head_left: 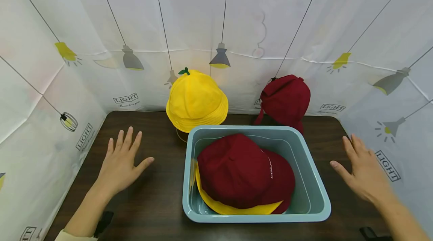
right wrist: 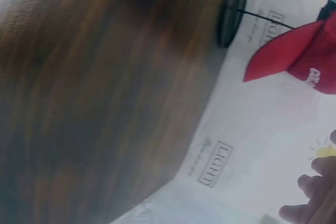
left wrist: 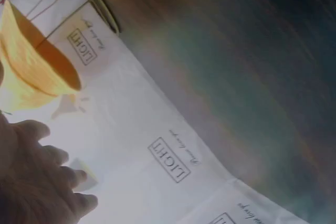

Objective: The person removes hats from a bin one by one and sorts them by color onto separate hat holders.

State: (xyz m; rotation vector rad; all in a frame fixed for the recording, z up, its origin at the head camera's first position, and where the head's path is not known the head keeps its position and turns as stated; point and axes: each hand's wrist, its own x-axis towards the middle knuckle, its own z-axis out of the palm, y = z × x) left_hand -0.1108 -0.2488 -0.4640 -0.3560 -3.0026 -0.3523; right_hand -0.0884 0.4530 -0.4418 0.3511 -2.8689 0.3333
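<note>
My left hand (head_left: 121, 164) is held with fingers spread to the left of a blue-grey plastic bin (head_left: 258, 218), holding nothing. On the bin's other side my right hand (head_left: 365, 169) is likewise spread and holds nothing. Inside the bin a dark red cap (head_left: 236, 173) with white lettering lies on top of a yellow hat (head_left: 216, 205), whose brim shows below it. Behind the bin, a yellow bucket hat (head_left: 196, 98) with a green leaf sits on a stand. Another dark red cap (head_left: 287, 98) is perched at the back right, its brim visible in the right wrist view.
The dark brown wooden table (head_left: 152, 203) carries the bin near its middle. White curtains (head_left: 189, 15) printed with lamps enclose its back and sides. A round stand base (right wrist: 233, 9) is under the red cap in the right wrist view.
</note>
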